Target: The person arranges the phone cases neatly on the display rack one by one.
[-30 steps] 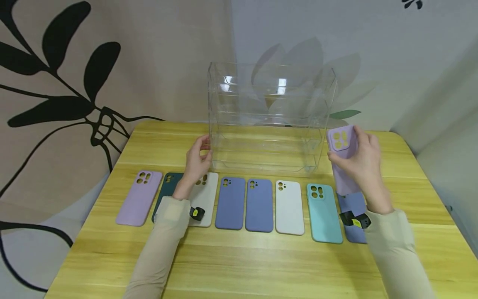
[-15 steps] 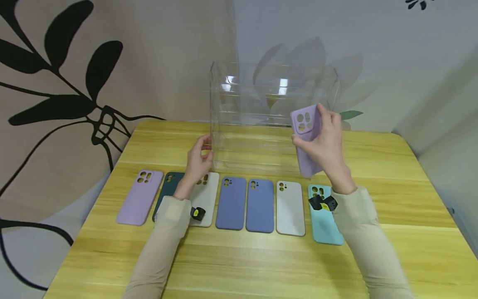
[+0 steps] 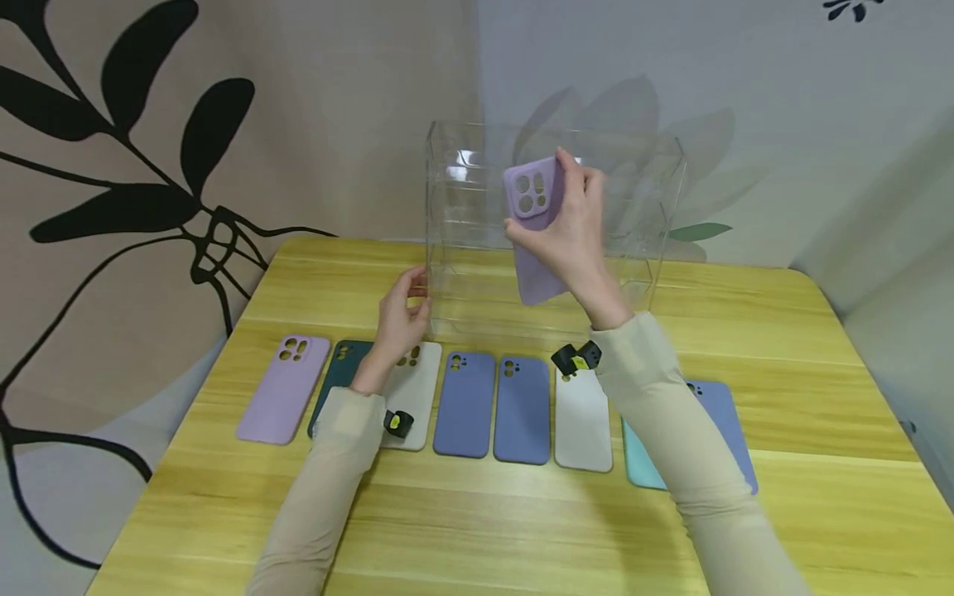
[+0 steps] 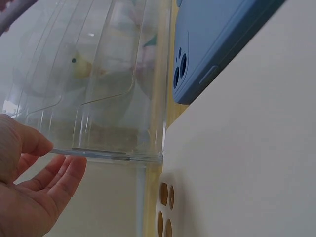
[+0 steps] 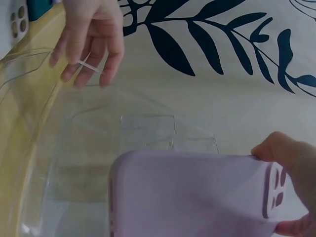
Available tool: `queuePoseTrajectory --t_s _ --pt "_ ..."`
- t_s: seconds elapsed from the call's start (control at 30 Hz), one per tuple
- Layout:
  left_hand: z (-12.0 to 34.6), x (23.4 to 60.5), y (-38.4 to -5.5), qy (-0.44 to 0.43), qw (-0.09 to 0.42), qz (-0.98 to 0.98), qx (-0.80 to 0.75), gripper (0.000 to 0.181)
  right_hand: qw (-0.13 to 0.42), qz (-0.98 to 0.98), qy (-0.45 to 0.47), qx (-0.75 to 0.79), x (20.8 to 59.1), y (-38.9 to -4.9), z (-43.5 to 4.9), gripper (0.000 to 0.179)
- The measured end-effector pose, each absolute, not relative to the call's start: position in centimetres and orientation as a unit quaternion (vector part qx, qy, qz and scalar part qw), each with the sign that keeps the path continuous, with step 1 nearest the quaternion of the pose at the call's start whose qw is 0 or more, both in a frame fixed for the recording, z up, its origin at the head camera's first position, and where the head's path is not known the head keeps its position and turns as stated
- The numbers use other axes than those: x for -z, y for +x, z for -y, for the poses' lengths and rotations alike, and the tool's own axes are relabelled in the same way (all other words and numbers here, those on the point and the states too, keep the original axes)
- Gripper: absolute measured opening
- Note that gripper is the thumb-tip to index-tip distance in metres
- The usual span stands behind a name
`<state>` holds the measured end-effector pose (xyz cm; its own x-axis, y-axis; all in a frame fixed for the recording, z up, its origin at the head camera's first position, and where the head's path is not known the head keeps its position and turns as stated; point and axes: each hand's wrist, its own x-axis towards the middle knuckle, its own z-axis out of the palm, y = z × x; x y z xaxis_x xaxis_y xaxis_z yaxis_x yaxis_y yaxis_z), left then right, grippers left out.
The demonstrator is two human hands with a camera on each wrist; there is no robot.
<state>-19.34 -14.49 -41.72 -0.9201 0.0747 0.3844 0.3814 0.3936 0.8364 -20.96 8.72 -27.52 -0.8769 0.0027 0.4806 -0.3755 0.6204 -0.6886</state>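
Note:
My right hand point(image 3: 572, 236) holds a light purple phone case point(image 3: 535, 277) by its side edges, thumb on one side and fingers on the other. The case is raised in front of a clear stepped plastic display rack point(image 3: 477, 248), camera cutouts at the top. At the rack's left side, my left hand point(image 3: 401, 319) pinches the edge of the side panel; the left wrist view shows thumb and fingers point(image 4: 69, 173) on either side of it. In the right wrist view the purple case point(image 5: 187, 192) hangs over the rack's tiers. Whether it touches the rack I cannot tell.
A row of phone cases lies on the wooden table point(image 3: 447, 530): purple point(image 3: 279, 397), dark green point(image 3: 346, 356), white point(image 3: 417, 397), two blue point(image 3: 464, 406), another white point(image 3: 584, 430), turquoise point(image 3: 643, 463) and blue point(image 3: 723, 422). My right forearm covers part of the last ones. A wall stands behind.
My right hand has carried the purple case leftward and up, from the right of the rack to in front of its middle. My left hand has stayed at the rack's side.

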Motion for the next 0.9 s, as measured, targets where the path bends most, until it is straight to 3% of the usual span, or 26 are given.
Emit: queuePoseTrajectory --t_s 0.53,0.9 --pt "14.5 41.9 -19.4 -0.145 0.151 0.817 0.538 0.044 0.297 0.850 0.035 -0.434 24.2 -26.6 -2.9 0.093" --pt "13.4 39.4 -17.7 -0.150 0.137 0.815 0.543 0.041 0.381 0.800 -0.013 -0.464 26.4 -29.2 -1.3 0.093"
